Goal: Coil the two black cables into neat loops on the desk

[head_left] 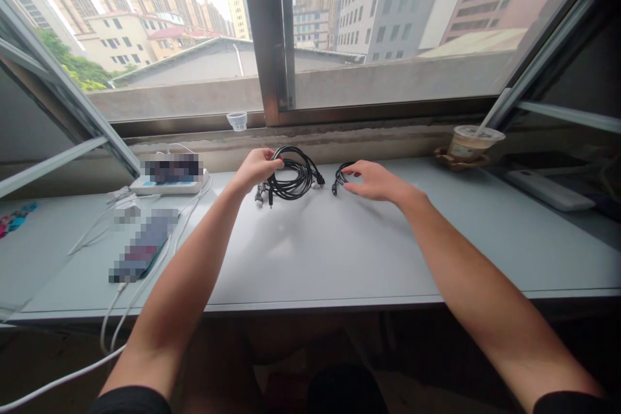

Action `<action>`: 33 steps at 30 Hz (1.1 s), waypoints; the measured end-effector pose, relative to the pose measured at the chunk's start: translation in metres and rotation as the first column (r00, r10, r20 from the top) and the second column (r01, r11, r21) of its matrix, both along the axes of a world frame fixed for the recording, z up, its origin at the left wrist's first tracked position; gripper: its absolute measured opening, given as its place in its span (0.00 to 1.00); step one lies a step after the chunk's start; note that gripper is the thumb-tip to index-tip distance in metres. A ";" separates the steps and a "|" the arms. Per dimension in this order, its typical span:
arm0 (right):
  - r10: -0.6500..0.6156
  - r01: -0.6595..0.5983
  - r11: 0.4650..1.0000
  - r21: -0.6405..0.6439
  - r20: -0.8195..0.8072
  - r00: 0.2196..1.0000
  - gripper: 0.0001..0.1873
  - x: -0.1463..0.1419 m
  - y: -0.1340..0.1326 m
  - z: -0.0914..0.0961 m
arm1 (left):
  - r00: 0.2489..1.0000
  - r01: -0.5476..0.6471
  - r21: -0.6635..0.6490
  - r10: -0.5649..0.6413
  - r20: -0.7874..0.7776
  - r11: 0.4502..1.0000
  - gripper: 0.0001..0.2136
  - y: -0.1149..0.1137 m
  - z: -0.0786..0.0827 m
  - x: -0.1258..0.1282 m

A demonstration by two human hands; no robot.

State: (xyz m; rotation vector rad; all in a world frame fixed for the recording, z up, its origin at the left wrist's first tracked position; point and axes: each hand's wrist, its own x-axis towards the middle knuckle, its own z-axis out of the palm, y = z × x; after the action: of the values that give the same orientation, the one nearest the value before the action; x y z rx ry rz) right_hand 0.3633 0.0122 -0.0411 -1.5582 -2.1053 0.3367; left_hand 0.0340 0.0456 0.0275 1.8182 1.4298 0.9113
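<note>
black sleeves [130, 400] and bare forearms [184, 284] lowest in frame, stretched over pale grey flat desk [315, 252]. left hand [256, 169] clenched on rim of big black coiled cable bundle [294, 178], which lies on desk just right of it. right hand [373, 182] spread flat, palm down, fingertips touching small black looped cable [341, 176] at its left. white power strip [169, 185] well left of left hand.

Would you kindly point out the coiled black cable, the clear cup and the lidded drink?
coiled black cable [305, 176]: head view, coil's right side
clear cup [237, 121]: head view, wall
lidded drink [478, 134]: head view, lid
</note>
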 end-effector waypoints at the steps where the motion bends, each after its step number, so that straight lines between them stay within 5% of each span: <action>1: 0.015 -0.011 0.997 0.073 -0.063 0.998 0.24 -0.007 -0.003 0.003 | 0.999 0.026 0.012 -0.027 0.022 1.000 0.12 -0.009 0.000 0.001; 5: 0.196 -0.104 0.941 0.322 -0.270 0.943 0.20 -0.041 -0.019 0.015 | 0.986 0.151 0.101 -0.156 0.050 0.983 0.18 -0.043 -0.002 0.006; 11: 0.339 -0.135 0.828 0.544 -0.294 0.894 0.13 -0.074 -0.032 0.012 | 0.927 0.354 0.080 -0.361 0.098 0.932 0.22 -0.080 -0.002 0.020; 15: 0.431 -0.129 0.693 0.709 -0.266 0.862 0.11 -0.077 -0.030 0.009 | 0.895 0.423 0.093 -0.432 0.113 0.901 0.22 -0.084 -0.005 0.020; 20: 0.458 -0.186 0.596 0.781 -0.140 0.878 0.09 -0.078 -0.037 0.015 | 0.817 0.507 0.076 -0.506 0.275 0.859 0.20 -0.074 -0.018 0.012; 23: 0.455 -0.174 0.568 0.805 -0.130 0.881 0.08 -0.077 -0.040 0.016 | 0.750 0.535 0.177 -0.561 0.352 0.826 0.17 -0.071 -0.025 0.007; 28: 0.452 -0.176 0.571 0.802 -0.127 0.883 0.08 -0.078 -0.043 0.017 | 0.814 0.413 0.400 -0.529 0.241 0.818 0.11 -0.078 -0.033 0.014; 33: 0.460 -0.190 0.584 0.790 -0.129 0.878 0.08 -0.081 -0.046 0.018 | 0.823 0.311 0.464 -0.479 0.304 0.830 0.15 -0.078 -0.046 0.022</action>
State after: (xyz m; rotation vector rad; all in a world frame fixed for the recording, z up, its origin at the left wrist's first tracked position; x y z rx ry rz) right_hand 0.2825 -0.0334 -0.0234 -0.5505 -1.8713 -0.1767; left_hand 0.0562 -0.0326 -0.0180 1.9542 0.5829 1.3216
